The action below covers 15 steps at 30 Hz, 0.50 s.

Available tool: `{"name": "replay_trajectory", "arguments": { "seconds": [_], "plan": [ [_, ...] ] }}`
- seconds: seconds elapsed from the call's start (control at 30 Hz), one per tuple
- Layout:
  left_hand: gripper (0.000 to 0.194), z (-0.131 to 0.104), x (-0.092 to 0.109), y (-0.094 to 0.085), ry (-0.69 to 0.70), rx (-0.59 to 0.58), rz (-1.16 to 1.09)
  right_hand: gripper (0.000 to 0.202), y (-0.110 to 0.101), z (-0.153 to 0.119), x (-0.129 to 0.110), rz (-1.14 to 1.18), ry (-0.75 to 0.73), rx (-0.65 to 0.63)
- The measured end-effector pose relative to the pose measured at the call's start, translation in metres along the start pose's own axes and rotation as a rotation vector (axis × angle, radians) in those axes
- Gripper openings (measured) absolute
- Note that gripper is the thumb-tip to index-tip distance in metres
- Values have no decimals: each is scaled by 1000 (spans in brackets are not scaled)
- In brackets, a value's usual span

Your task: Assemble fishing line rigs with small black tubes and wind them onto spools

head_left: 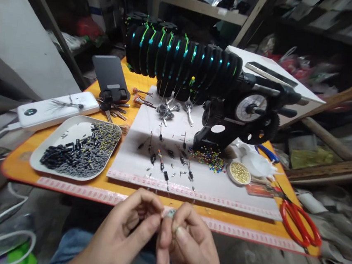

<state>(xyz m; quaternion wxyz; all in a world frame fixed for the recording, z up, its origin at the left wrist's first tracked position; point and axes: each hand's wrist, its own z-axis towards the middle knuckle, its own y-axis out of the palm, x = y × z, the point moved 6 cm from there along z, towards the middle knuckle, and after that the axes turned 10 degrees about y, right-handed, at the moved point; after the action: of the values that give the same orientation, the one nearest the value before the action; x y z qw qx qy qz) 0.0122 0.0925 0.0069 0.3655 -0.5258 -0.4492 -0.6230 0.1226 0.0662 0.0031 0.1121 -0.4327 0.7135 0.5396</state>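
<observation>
My left hand [134, 227] and my right hand [187, 237] meet just in front of the table's near edge, both with fingers pinched together. A small mottled greenish piece [171, 213] shows between the fingertips; its kind cannot be made out, nor can anything finer in the pinches. Beyond the hands lies a white board [132, 161] with a pink measuring tape [219, 201] along its front. On it are scattered small black cylindrical parts [166, 175] with thin wires or lines, and several tiny metal pieces [173, 174].
A white tray [37, 162] of black and grey pieces stands left, beside a white power bank [60, 106] and phone stand [111, 76]. Behind is a black spool machine [182, 62]. Coloured beads [209, 157], a bowl of golden beads [239, 173] and red-handled scissors [299, 222] lie right.
</observation>
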Motion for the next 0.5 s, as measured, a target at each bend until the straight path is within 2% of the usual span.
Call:
{"name": "replay_trajectory", "arguments": {
  "seconds": [0.1, 0.23, 0.4, 0.5],
  "plan": [
    [28, 3, 6, 5, -35, -36, -143, 32, 5, -3, 5, 3, 12, -14],
    [28, 13, 12, 18, -97, -86, -337, 35, 6, -5, 12, -48, 30, -36],
    [28, 26, 18, 19, 12, -22, -378, 40, 4, -8, 14, -156, -21, -17],
    [26, 25, 16, 18, 8, 0, -425, 41, 4, -10, 16, -164, -27, -8]
  ]
}}
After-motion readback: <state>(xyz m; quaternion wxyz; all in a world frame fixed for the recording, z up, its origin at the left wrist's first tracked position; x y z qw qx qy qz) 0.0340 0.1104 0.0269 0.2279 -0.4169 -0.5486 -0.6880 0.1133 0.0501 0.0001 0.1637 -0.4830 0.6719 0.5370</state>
